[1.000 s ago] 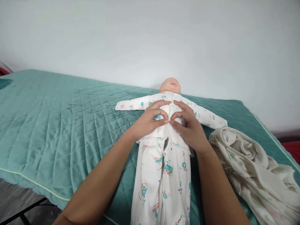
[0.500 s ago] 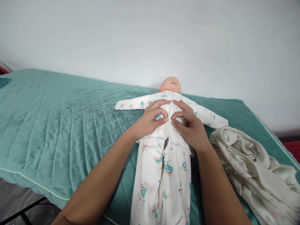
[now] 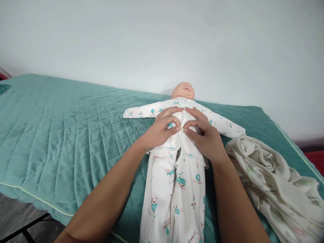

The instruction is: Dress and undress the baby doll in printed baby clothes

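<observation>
A baby doll (image 3: 182, 90) lies on its back, dressed in a white printed jacket (image 3: 174, 143) and matching trousers (image 3: 162, 189). Over the doll's belly, my left hand (image 3: 163, 127) pinches the jacket's front edge between thumb and forefinger. My right hand (image 3: 204, 132) pinches the opposite front edge close beside it. Between the two thumbs shows a small pale yellow button (image 3: 181, 129). Whether it sits through its buttonhole I cannot tell. Below the fingers the jacket's lower front parts in a gap.
A crumpled white printed cloth (image 3: 275, 182) lies right of the doll. Beneath everything is a green quilted cover (image 3: 76, 135) with a pale piped edge. A plain white wall (image 3: 152, 40) stands behind. Black metal bars (image 3: 26, 233) show at the lower left.
The fingers have shifted very slightly at the button, which now looks more tilted and partly covered. Both hands keep their hold on the jacket; the whole view moved a touch.
</observation>
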`<state>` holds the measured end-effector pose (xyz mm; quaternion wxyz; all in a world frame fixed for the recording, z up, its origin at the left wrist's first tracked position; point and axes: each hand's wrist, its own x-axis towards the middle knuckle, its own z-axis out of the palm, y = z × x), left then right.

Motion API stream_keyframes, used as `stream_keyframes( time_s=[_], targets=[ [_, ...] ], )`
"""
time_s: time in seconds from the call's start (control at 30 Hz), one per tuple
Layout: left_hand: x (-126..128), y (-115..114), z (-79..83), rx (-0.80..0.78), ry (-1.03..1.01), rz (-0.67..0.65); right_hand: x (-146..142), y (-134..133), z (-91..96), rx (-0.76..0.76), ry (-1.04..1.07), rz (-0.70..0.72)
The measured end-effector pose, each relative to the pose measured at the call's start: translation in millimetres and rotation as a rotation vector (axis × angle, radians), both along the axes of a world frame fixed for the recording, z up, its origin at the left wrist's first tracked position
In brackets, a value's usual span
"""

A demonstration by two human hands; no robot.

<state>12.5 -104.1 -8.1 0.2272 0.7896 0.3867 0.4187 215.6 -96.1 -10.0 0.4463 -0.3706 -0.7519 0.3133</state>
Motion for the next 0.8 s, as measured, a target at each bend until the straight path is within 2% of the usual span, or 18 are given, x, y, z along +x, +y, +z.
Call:
stream_keyframes(
  time_s=[0.43,0.8],
  targets=[
    [2.0,-0.6,-0.3,0.002,0.003,0.021,4.7,2.7,2.9,-0.019,-0.031,0.057],
    [1.3,-1.3,1.6,-0.024,0.001,-0.006,-4.7,0.9,-1.0,-0.014,0.034,-0.045]
  ],
)
